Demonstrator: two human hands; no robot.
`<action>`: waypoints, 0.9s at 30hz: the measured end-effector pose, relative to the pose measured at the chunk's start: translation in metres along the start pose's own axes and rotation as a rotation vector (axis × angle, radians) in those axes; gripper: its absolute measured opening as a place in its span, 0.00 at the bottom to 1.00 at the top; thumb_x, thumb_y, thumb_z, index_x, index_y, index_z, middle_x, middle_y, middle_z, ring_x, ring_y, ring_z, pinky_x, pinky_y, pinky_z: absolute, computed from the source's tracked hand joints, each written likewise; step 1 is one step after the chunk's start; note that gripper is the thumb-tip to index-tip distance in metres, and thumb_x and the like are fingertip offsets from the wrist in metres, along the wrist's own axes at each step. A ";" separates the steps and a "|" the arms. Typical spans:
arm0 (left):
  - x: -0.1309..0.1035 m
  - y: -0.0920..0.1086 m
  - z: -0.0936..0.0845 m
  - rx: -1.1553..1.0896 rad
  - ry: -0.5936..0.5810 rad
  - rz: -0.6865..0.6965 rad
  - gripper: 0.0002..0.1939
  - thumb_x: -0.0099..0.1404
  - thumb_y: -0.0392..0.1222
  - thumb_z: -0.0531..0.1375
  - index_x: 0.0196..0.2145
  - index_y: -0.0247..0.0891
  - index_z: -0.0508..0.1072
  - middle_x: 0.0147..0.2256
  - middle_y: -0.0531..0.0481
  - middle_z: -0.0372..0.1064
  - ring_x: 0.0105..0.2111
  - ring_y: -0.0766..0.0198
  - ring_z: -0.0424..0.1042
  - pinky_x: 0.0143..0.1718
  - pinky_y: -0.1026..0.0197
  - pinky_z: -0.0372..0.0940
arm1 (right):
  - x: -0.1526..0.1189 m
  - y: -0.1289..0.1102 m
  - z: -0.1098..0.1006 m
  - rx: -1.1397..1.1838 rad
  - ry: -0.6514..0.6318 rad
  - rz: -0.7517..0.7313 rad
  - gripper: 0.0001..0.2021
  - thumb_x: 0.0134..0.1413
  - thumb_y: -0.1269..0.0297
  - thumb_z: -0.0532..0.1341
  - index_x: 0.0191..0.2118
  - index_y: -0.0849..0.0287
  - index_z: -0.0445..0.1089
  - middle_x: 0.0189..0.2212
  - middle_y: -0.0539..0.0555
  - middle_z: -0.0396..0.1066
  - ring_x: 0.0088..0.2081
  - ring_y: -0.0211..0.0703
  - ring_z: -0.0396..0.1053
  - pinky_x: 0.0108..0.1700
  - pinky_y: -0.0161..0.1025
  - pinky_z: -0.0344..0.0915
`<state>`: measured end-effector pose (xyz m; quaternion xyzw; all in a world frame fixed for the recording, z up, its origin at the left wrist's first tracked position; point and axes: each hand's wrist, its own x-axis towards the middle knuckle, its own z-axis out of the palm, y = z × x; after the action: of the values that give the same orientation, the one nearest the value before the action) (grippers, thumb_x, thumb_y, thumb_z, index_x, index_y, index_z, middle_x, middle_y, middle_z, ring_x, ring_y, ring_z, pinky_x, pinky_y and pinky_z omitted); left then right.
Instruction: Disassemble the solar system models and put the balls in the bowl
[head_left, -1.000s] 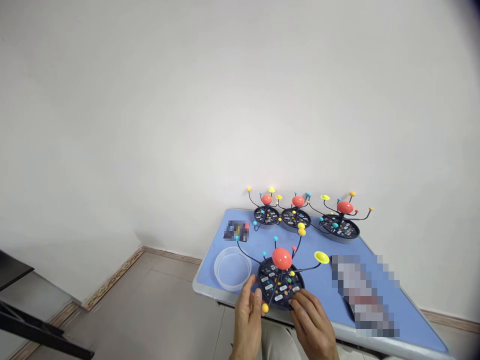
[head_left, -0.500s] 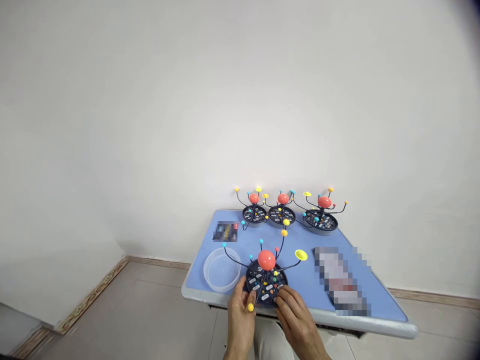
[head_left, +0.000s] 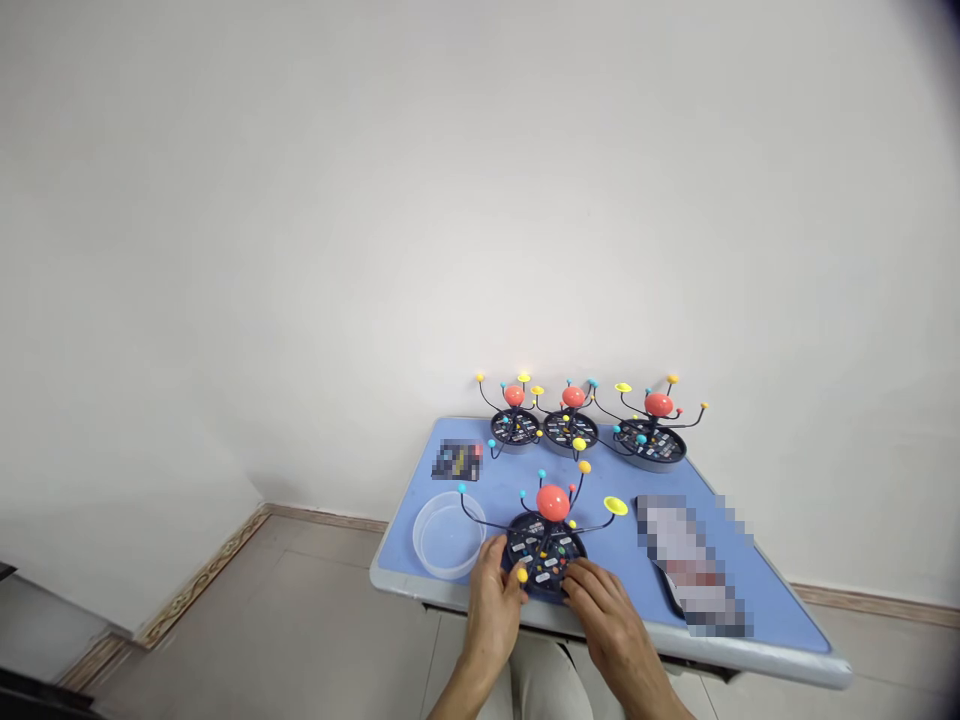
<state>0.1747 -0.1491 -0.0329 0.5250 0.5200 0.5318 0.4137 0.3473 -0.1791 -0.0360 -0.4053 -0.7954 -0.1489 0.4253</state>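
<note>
Blue desk (head_left: 517,482), model (head_left: 546,550) at its near edge
Left hand (head_left: 495,598) and right hand (head_left: 604,606), half curled, hold the model's sides.

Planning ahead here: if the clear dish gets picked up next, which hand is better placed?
Likely your left hand: it's nearer the clear dish; your right hand is across the black base.

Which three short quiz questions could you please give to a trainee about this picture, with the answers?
1. How many models stand along the back of the table?
2. True or false: the dish is to the left of the near model.
3. Which of the person's hands is nearer to the dish?

Key:
1. Three.
2. True.
3. The left hand.
</note>
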 end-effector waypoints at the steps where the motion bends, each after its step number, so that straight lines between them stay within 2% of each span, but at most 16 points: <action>1: 0.001 -0.001 0.000 -0.003 -0.010 -0.001 0.23 0.62 0.53 0.60 0.50 0.37 0.72 0.51 0.39 0.69 0.22 0.70 0.67 0.24 0.62 0.68 | 0.001 0.001 -0.001 -0.001 -0.012 0.000 0.15 0.63 0.76 0.49 0.44 0.57 0.71 0.41 0.57 0.76 0.47 0.44 0.71 0.45 0.42 0.69; 5: 0.004 -0.002 -0.001 0.004 -0.045 -0.028 0.27 0.61 0.55 0.60 0.53 0.37 0.70 0.48 0.40 0.71 0.20 0.70 0.66 0.19 0.64 0.65 | 0.003 0.003 0.000 -0.036 -0.008 0.014 0.14 0.63 0.77 0.49 0.42 0.57 0.70 0.40 0.56 0.76 0.45 0.45 0.71 0.46 0.44 0.67; 10: 0.005 0.004 -0.003 0.023 -0.085 -0.101 0.35 0.61 0.57 0.58 0.59 0.33 0.63 0.33 0.46 0.74 0.18 0.70 0.65 0.15 0.67 0.59 | 0.003 0.006 0.004 -0.091 -0.003 0.081 0.13 0.63 0.76 0.50 0.41 0.57 0.70 0.40 0.57 0.75 0.44 0.46 0.71 0.46 0.45 0.64; 11: 0.005 0.005 -0.003 0.017 -0.083 -0.108 0.35 0.61 0.57 0.57 0.60 0.32 0.62 0.35 0.45 0.74 0.17 0.71 0.64 0.15 0.68 0.58 | 0.003 0.007 0.004 -0.097 -0.006 0.088 0.13 0.64 0.75 0.50 0.41 0.57 0.70 0.39 0.57 0.75 0.43 0.46 0.71 0.46 0.45 0.64; 13: 0.007 0.008 -0.003 -0.002 -0.073 -0.118 0.35 0.60 0.57 0.58 0.59 0.34 0.61 0.44 0.40 0.73 0.17 0.74 0.64 0.13 0.69 0.57 | 0.004 0.009 0.005 -0.102 -0.021 0.100 0.13 0.64 0.75 0.50 0.40 0.56 0.70 0.39 0.57 0.75 0.43 0.46 0.70 0.45 0.45 0.63; 16: 0.011 0.010 -0.003 -0.030 -0.060 -0.136 0.36 0.58 0.57 0.59 0.60 0.36 0.61 0.56 0.33 0.64 0.16 0.76 0.64 0.11 0.69 0.56 | 0.005 0.012 0.006 -0.104 -0.039 0.112 0.13 0.64 0.75 0.50 0.39 0.57 0.70 0.39 0.56 0.75 0.43 0.46 0.70 0.46 0.45 0.62; 22: 0.015 0.014 -0.010 -0.025 -0.043 -0.157 0.34 0.57 0.56 0.59 0.57 0.35 0.62 0.56 0.32 0.64 0.14 0.77 0.63 0.10 0.69 0.56 | 0.008 0.012 0.007 -0.096 -0.096 0.147 0.12 0.62 0.76 0.52 0.39 0.57 0.71 0.39 0.55 0.75 0.44 0.46 0.69 0.46 0.44 0.62; 27: 0.012 0.015 -0.019 -0.044 -0.002 -0.166 0.39 0.55 0.60 0.61 0.58 0.34 0.62 0.55 0.30 0.65 0.15 0.75 0.65 0.11 0.67 0.59 | 0.012 0.012 0.007 -0.066 -0.125 0.191 0.13 0.61 0.79 0.53 0.39 0.56 0.72 0.40 0.54 0.75 0.44 0.45 0.69 0.48 0.44 0.61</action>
<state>0.1565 -0.1410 -0.0152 0.4713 0.5494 0.5066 0.4683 0.3488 -0.1616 -0.0323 -0.5014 -0.7730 -0.1081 0.3734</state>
